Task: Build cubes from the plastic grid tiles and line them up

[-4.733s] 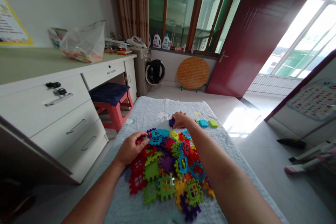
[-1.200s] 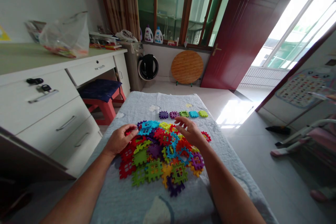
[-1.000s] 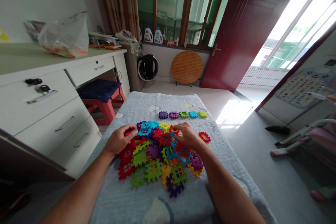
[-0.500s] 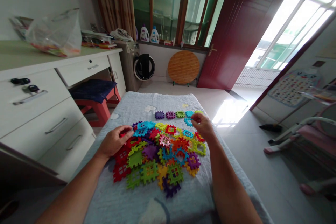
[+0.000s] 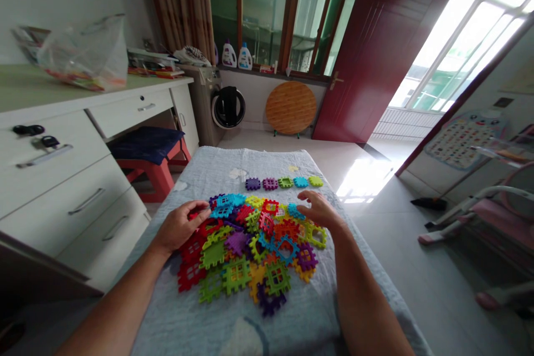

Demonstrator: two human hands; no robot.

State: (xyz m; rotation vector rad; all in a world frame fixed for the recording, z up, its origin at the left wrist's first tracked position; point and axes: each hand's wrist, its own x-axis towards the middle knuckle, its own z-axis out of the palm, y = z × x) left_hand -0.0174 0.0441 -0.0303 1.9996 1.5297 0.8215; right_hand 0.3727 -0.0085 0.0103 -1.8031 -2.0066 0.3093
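A heap of colourful interlocking plastic tiles (image 5: 236,242) lies on the cloth-covered table. Behind it runs a short row of separate tiles: dark purple (image 5: 252,184), purple (image 5: 270,184), green (image 5: 286,182), blue (image 5: 301,182) and yellow-green (image 5: 316,181). My left hand (image 5: 182,225) rests at the heap's left edge, fingers curved and slightly apart, beside red and blue tiles. Over the heap's far right corner is my right hand (image 5: 321,210), its index finger and thumb spread. The thumb tip is at a blue tile (image 5: 295,211); whether it touches is unclear.
A pale blue patterned cloth (image 5: 217,169) covers the table. To the left are a white desk (image 5: 94,164) and a red stool with a dark seat (image 5: 146,144). A washing machine (image 5: 206,103) and a round wooden board (image 5: 291,107) stand behind. A pink-seated chair (image 5: 494,211) is at right.
My right hand has come slightly nearer and its fingers have spread. The blue tile at its fingertips has gone from beside the row down to the heap. My left hand stays put.
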